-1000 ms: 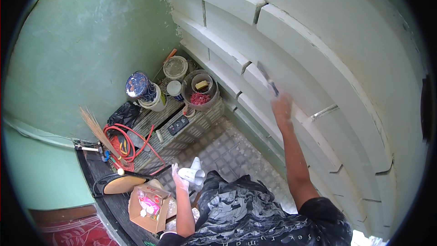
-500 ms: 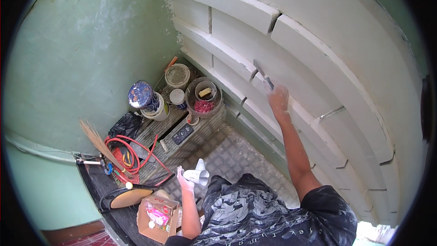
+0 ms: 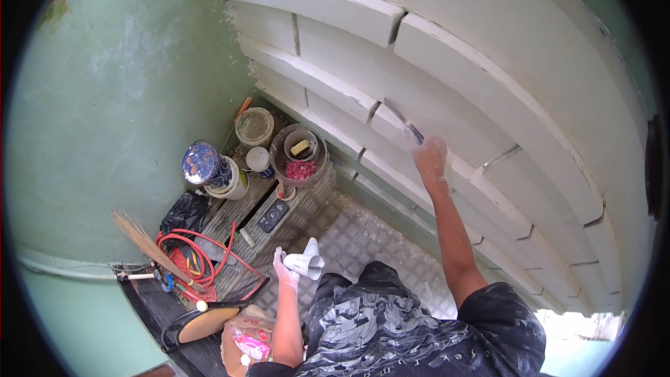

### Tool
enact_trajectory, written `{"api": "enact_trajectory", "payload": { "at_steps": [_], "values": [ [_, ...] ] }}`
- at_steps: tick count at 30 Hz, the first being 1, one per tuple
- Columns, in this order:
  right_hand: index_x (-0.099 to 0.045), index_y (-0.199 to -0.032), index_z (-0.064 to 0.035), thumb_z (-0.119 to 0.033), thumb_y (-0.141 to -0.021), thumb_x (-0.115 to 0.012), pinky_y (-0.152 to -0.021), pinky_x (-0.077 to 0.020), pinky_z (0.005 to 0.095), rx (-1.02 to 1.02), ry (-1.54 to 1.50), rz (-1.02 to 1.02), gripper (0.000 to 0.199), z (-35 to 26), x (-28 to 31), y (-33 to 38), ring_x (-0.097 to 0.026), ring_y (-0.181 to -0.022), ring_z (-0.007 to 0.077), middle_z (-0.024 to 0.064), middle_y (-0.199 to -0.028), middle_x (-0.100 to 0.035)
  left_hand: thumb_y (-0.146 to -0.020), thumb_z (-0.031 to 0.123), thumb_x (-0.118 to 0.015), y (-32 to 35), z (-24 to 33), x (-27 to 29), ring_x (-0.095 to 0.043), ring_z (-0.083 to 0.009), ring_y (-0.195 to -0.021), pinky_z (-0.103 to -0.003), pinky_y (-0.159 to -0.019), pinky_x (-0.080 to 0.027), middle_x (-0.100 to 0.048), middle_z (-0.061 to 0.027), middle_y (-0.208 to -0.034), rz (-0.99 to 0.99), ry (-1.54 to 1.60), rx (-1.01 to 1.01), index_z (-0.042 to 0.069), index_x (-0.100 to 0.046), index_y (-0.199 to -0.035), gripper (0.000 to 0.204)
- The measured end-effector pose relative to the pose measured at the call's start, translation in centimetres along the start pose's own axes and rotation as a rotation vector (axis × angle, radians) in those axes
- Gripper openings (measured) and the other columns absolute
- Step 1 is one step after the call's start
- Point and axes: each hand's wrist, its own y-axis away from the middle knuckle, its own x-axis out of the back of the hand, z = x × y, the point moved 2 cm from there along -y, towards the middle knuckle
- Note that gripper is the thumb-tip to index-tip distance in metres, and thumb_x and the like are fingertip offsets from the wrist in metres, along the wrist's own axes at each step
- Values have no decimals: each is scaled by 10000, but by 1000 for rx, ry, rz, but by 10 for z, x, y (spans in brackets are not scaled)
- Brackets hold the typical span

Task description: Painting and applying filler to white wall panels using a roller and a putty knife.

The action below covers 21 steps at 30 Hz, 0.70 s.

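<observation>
My right hand (image 3: 430, 157), dusted white, is closed around the handle of a putty knife (image 3: 403, 121). Its blade lies at the white panelled wall (image 3: 335, 40), just above a raised ledge and close to a dark vertical joint. Whether the blade presses on the surface I cannot tell. Low in front of my body, my left hand (image 3: 286, 272), also white with powder, grips a white branched pipe fitting (image 3: 303, 264). One wide open end of the fitting faces right, and a narrower branch points up.
A wooden bench (image 3: 230, 220) in the corner holds paint buckets (image 3: 202, 163), a basin (image 3: 296, 180) with red bits, and a red hose (image 3: 185, 234). A straw broom (image 3: 150, 241), round stool (image 3: 207, 324) and cardboard box (image 3: 234, 349) stand left. Tiled floor (image 3: 352, 237) lies below.
The whole view has shifted, so the bench and wall appear further left. My right hand and the putty knife have moved slightly right along the wall. My left hand still holds the pipe fitting.
</observation>
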Motion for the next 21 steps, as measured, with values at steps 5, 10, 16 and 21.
{"api": "enact_trajectory", "payload": {
  "at_steps": [5, 10, 16, 21],
  "values": [
    [-718, -935, -74, -372, -881, -631, -739, -489, 461, 17, -24, 105, 315, 33, 45, 32, -644, -764, 366, 172, -784, -678, -862, 249, -681, 20, -10, -36, -563, -153, -741, -364, -675, -502, -539, 9, -775, -26, -94, 2, 162, -563, -840, 148],
    [-720, -924, -78, -346, -875, -644, -729, -488, 434, -238, -138, 38, 283, 73, 106, 68, -644, -710, 333, 120, -707, -679, -876, 285, -641, 16, -30, -39, -573, -179, -801, -378, -724, -512, -509, 12, -802, -102, -195, 34, 163, -539, -876, 159],
    [-709, -945, -90, -363, -859, -654, -737, -472, 466, -137, 12, 97, 292, 64, 66, 59, -608, -737, 370, 180, -757, -657, -883, 250, -627, 10, -127, -112, -518, -156, -1083, -321, -948, -412, -560, -13, -1163, -263, -333, 225, 101, -557, -1268, 418],
    [-721, -916, -112, -383, -838, -675, -754, -480, 447, -215, 25, 90, 285, 127, 115, 98, -622, -751, 354, 154, -740, -664, -898, 181, -624, 114, -156, -226, -518, -95, -857, -251, -746, -440, -561, 16, -999, -521, -674, -20, 78, -594, -1191, 313]
  ]
}}
